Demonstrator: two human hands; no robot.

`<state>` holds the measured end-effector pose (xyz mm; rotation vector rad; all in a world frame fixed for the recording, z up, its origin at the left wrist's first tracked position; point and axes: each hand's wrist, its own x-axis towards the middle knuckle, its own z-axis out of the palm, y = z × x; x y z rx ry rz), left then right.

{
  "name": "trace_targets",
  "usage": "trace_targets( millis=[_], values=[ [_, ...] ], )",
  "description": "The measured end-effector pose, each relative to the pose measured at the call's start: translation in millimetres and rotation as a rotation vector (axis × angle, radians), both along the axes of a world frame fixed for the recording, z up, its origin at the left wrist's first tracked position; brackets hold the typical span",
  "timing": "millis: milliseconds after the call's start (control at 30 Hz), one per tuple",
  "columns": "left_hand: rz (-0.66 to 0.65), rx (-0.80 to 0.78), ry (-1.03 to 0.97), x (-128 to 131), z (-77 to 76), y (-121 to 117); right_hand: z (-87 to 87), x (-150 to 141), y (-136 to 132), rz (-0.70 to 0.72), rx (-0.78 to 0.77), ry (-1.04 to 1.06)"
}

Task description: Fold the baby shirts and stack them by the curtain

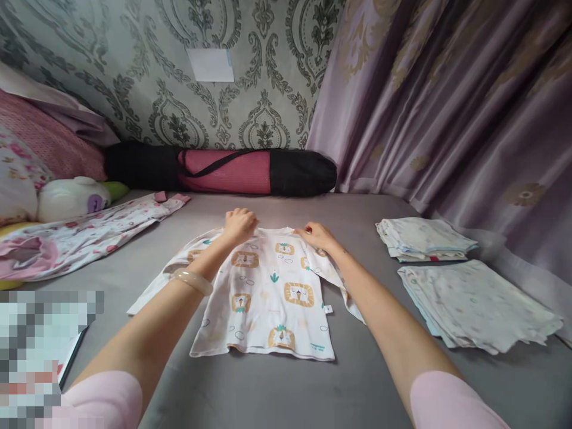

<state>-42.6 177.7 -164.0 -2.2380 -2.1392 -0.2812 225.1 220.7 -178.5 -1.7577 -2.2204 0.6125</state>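
Note:
A small white long-sleeved shirt (268,286) printed with tan lion faces lies flat on the grey bed sheet (357,381), its neckline away from me and its hem towards me. At the left of the neckline, my left hand (240,226) has its fingers closed on the shirt's shoulder; the fingertips are partly hidden. My right hand (320,235) pinches the opposite shoulder, right of the neckline. The left sleeve is spread out to the side, partly behind my left forearm. The right sleeve angles down beside my right forearm.
Two stacks of folded cloth, a far stack (426,238) and a near stack (478,304), sit on the right by the curtain (402,89). A red-and-black bag (223,171) lies along the wall. Floral clothing (102,238) and a white plush toy (71,199) lie at the left.

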Motion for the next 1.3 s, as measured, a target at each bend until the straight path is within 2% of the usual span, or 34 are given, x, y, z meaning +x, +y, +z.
trace_targets(
  millis=[100,200,267,333,400,533,600,700,767,967,1033,1100,1233,1300],
  values=[
    [-0.08,-0.13,-0.153,45,-0.2,10,8.0,13,0,-0.072,-0.17,0.254],
    [-0.016,-0.173,-0.23,76,-3.8,15,15.9,36,-9,-0.222,-0.458,0.463],
    [0.036,-0.191,-0.276,87,-6.9,18,19.5,56,-20,-0.259,-0.604,0.513],
    [0.076,-0.211,-0.34,92,-11.0,20,22.9,77,-32,-0.213,-0.694,0.504],
    [0.123,-0.213,-0.423,95,-17.0,22,27.2,98,-44,-0.11,-0.765,0.438],
    [0.189,-0.124,-0.522,98,-31.4,21,38.5,135,-65,0.08,-0.856,0.314],
    [0.175,-0.061,-0.522,99,-37.0,18,43.8,150,-71,0.05,-0.824,0.373],
    [0.146,0.0,-0.496,100,-41.7,13,48.5,170,-71,-0.128,-0.703,0.536],
    [0.143,0.02,-0.482,100,-43.4,11,48.9,184,-67,-0.216,-0.624,0.574],
    [0.126,0.05,-0.483,98,-48.4,11,44.2,229,-50,-0.263,-0.449,0.42],
    [0.12,0.058,-0.477,98,-48.9,11,42.8,236,-47,-0.261,-0.359,0.314],
    [0.123,0.061,-0.471,99,-47.9,10,41.2,234,-47,-0.267,-0.249,0.12],
    [0.141,0.025,-0.479,101,-43.0,8,36.9,202,-59,-0.294,-0.008,-0.467],
    [0.146,0.015,-0.484,102,-41.3,7,34.7,180,-67,-0.326,0.111,-0.672]
  ],
)
